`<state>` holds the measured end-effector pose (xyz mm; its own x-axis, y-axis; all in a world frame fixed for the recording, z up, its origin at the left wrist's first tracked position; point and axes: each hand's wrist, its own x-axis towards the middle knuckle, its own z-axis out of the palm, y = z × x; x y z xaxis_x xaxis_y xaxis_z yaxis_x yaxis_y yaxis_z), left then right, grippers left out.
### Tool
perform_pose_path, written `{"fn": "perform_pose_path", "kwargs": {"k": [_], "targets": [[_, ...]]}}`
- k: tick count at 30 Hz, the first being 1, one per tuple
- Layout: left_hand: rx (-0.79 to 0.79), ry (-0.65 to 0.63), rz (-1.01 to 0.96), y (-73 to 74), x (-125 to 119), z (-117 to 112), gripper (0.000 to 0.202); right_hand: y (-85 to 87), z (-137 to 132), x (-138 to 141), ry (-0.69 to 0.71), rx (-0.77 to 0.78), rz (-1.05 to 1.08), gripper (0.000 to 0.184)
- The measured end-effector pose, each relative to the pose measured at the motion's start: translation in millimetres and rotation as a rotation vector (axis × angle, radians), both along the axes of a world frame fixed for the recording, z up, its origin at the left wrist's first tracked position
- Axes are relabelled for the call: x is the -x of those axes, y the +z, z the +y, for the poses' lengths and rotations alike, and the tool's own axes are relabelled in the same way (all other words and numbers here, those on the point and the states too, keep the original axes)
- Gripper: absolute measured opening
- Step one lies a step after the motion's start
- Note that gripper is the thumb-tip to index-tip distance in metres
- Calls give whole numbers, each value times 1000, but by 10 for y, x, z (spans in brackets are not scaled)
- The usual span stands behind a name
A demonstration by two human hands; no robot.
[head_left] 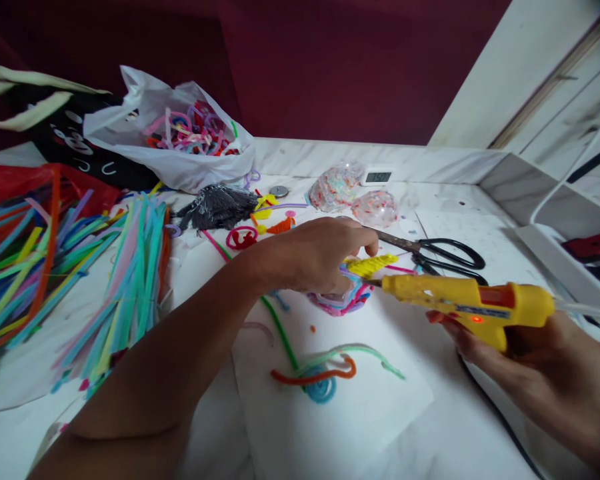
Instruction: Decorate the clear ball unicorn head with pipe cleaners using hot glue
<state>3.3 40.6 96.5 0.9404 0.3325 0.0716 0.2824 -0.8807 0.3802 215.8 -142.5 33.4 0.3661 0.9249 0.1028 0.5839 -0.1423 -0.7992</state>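
Observation:
My right hand (545, 380) is wrapped around the grip of a yellow hot glue gun (445, 293), whose red light is lit. Its nozzle points left and meets the edge of a round pink, blue and purple pipe-cleaner piece (343, 303). My left hand (325, 250) is closed over that piece from above, its fingers curled down and partly hiding it. A yellow coiled pipe-cleaner shape (373, 265) sticks out to the right beside the left fingers. Below on white paper (340, 427) lie a blue spiral (321, 388), an orange pipe cleaner (313, 380) and a green one (280, 327).
Black-handled scissors (445, 253) lie behind the glue gun. Clear plastic domes (375, 208) and a small digital clock (379, 176) stand at the back. Bundles of pipe cleaners (125, 287) spread on the left, before a white plastic bag (180, 167). A black cord (500, 420) runs at right.

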Motion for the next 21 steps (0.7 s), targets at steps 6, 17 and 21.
{"fn": "perform_pose_path", "kwargs": {"k": [6,17,21], "targets": [[19,3,9,4,0,2,44,51,9,45,-26,-22,118,24],[-2,-2,7,-9,-1,6,41,-41,-8,75,23,9,65,29],[-1,-7,2,-2,-2,2,43,-39,-34,105,24,8,92,30]]}}
